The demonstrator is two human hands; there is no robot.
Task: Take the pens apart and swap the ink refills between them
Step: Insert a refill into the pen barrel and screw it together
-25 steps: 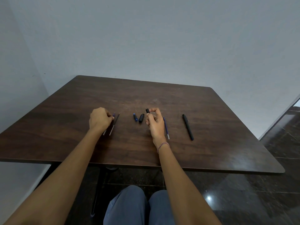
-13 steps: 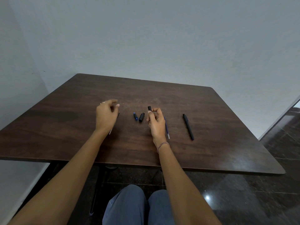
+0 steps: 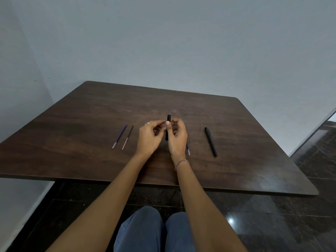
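- Head view: right hand [image 3: 177, 137] grasps a black pen barrel [image 3: 169, 118], thumb and fingers curled round its middle. The barrel stands near upright, open end at 12 o'clock, lifted off the table [image 3: 72, 124] near its centre.
- Left hand [image 3: 148, 138] is just beside it at 9 o'clock, fingers curled, fingertips at the barrel. Cannot tell whether it pinches the barrel, merely touches it, or holds some small part; the contact is hidden.
- Blue refill [image 3: 120, 136] and dark refill [image 3: 128, 137] lie side by side, close but apart, at 9 o'clock of the hands. Both are on the table and free.
- Third refill [image 3: 188, 150], bluish, pokes out from under the right hand at 4 o'clock; most of it is hidden.
- Black pen [image 3: 211, 141], apparently whole, lies well apart at 3 o'clock, untouched.
- Judged step: one pen is stripped, barrel in hand and empty or being checked, so probably the start of refitting with a swapped refill.
- Next move likely calls for the left hand to pick one refill at 9 o'clock, line its tip up with the barrel's open end, then slide it in straight. The bore is narrow and the rod thin, so alignment matters more than force.
- The pen at 3 o'clock probably needs opening before the swap is complete.
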